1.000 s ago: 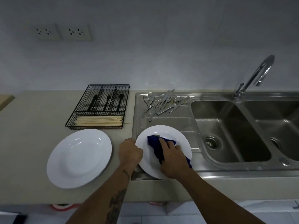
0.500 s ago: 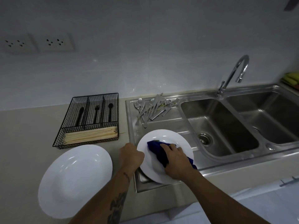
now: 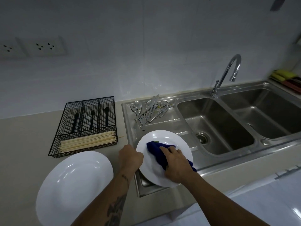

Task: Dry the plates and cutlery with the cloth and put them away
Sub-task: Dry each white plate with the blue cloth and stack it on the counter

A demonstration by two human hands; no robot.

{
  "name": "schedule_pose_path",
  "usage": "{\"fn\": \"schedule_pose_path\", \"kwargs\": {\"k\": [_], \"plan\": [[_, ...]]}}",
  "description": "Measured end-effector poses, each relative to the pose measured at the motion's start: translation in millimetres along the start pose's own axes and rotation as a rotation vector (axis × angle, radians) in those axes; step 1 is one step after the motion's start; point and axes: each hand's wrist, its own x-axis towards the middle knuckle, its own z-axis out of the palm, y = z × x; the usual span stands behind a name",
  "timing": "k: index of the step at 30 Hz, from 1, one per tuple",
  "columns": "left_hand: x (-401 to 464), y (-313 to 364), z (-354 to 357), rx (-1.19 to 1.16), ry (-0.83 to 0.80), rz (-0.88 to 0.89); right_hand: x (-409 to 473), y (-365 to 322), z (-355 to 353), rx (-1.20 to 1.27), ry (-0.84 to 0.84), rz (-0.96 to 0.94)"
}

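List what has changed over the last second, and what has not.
Little: the right hand has slid the blue cloth slightly across the held plate, and the camera swung right. The left hand still grips that plate's rim. The second plate, cutlery pile and wire tray stayed put.

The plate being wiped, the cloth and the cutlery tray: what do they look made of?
Plate being wiped: glossy white, smooth rim, likely glazed ceramic, possibly melamine. Cloth: dark blue, matte, bunched in soft folds under the right hand, so fabric, perhaps microfibre. Cutlery tray: black wire mesh, an open grid, probably coated metal. The left hand grips the plate's rim.
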Motion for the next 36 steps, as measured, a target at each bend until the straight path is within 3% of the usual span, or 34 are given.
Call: {"fn": "schedule_pose_path", "kwargs": {"k": [9,17,23,28,32,36], "plan": [[-6.1,2.5,-1.3,-0.258,-0.008,0.013,5.4,10.6,-6.5,0.139,-0.028,-0.072],[-24.9,3.9,6.4,-0.474,0.162,0.089,7.7,3.4,-11.4,0.164,0.062,-0.098],[-29.9,17.3,-2.7,-0.815,0.235,0.105,7.6,0.9,-30.2,0.21,0.156,-0.034],[-25.1,25.0,-16.0,-0.959,0.158,0.073,9.0,-11.0,-51.0,0.25,0.287,-0.021],[-27.2,41.4,-22.0,-1.036,0.02,0.152,9.7,-24.9,-63.0,0.086,0.45,-0.137],[-25.7,59.7,-36.5,-1.115,-0.068,0.223,2.1,-32.1,-66.7,-0.022,0.242,-0.324]]}}
